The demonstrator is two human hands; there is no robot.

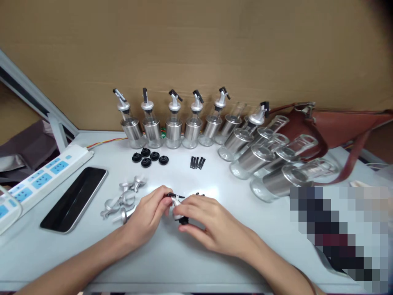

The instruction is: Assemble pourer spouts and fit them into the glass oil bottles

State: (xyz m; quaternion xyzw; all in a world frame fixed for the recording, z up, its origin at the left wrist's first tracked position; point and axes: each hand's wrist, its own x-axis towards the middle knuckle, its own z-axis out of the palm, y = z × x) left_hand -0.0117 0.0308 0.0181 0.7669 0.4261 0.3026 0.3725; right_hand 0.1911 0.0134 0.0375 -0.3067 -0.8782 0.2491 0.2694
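Observation:
Over the middle of the table both hands work on one bottle pourer [177, 207], a silver spout tilted sideways with a black rubber stopper [183, 221] at its lower end. My left hand [153, 211] pinches the black flip lever [176, 196] at the spout's tip. My right hand [211, 219] grips the silver body between thumb and fingers, thumb at the stopper. Several loose silver spouts [127, 198] lie left of my left hand, one partly behind it. A few small black parts [200, 194] show just beyond my right fingers, mostly hidden.
Several black stoppers [146, 162] and black levers [197, 162] lie farther back. Behind them stand bottles with pourers [174, 131]; open-necked glass bottles [254, 157] crowd the right beside a brown bag [337, 127]. A phone [75, 198] and power strip [43, 180] lie left.

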